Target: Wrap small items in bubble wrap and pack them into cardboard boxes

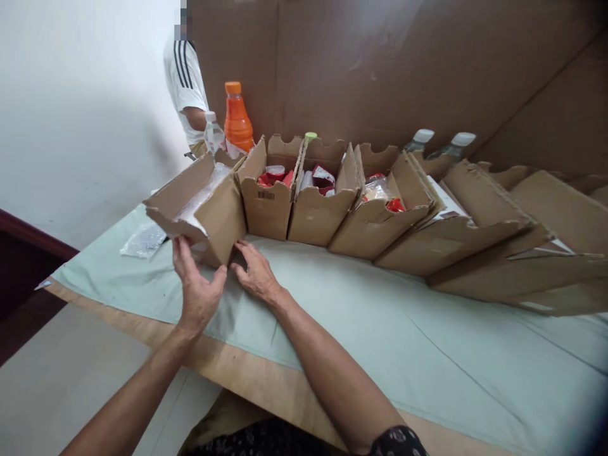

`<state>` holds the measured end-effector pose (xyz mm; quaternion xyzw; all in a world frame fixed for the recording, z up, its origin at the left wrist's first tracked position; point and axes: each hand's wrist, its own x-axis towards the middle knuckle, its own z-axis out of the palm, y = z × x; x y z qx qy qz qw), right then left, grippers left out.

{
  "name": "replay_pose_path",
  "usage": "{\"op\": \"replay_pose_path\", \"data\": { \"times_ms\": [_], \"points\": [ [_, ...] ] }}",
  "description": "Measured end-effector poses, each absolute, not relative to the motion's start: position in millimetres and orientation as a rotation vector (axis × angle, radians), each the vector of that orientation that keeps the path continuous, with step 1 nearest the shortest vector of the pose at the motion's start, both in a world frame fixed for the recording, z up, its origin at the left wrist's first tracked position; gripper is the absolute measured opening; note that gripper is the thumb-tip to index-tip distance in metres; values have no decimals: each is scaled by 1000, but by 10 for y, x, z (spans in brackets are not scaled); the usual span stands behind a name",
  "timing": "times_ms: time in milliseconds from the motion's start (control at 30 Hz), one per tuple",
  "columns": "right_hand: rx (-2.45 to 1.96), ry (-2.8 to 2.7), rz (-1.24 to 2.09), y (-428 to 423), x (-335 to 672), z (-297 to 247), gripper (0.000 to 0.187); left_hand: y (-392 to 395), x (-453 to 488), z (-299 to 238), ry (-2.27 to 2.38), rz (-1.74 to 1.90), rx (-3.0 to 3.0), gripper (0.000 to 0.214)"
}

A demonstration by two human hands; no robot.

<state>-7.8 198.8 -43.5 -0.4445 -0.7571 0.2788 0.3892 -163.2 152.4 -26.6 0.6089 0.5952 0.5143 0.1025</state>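
At the left end of the row, a cardboard box stands angled toward me, with a clear plastic-wrapped item inside. My left hand is on its near face, fingers spread at the left and thumb by the bottom corner. Low on the box's right side, my right hand holds the lower edge with bent fingers, some fingertips hidden. Together both hands grip the box at its base. Just right of it stands another cardboard box with red packets in it.
More open cardboard boxes run rightward along a brown partition. Behind them stand an orange bottle and clear bottles. A plastic packet lies on the green-covered table. A person is at the back left.
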Motion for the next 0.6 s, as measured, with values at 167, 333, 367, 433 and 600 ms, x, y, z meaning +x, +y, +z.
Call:
{"op": "replay_pose_path", "data": {
  "times_ms": [167, 333, 367, 433, 600],
  "points": [
    [-1217, -1834, 668, 2011, -50, -418, 23, 2029, -1493, -331, 1610, 1427, 1867, 92],
    [-1262, -1783, 660, 2041, -39, -422, 21, 2207, -1437, -505, 1503, 1253, 1872, 72],
    [-1263, -1784, 661, 2044, -40, -424, 21, 2207, -1433, -531, 1505, 1224, 1878, 72],
    [-1264, -1794, 661, 2043, -42, -428, 21, 2200, -1430, -562, 1508, 1173, 1887, 75],
    [-1269, -1859, 626, 2041, -37, -434, 24, 2262, -1448, -572, 1545, 1116, 1904, 81]
  ]
}}
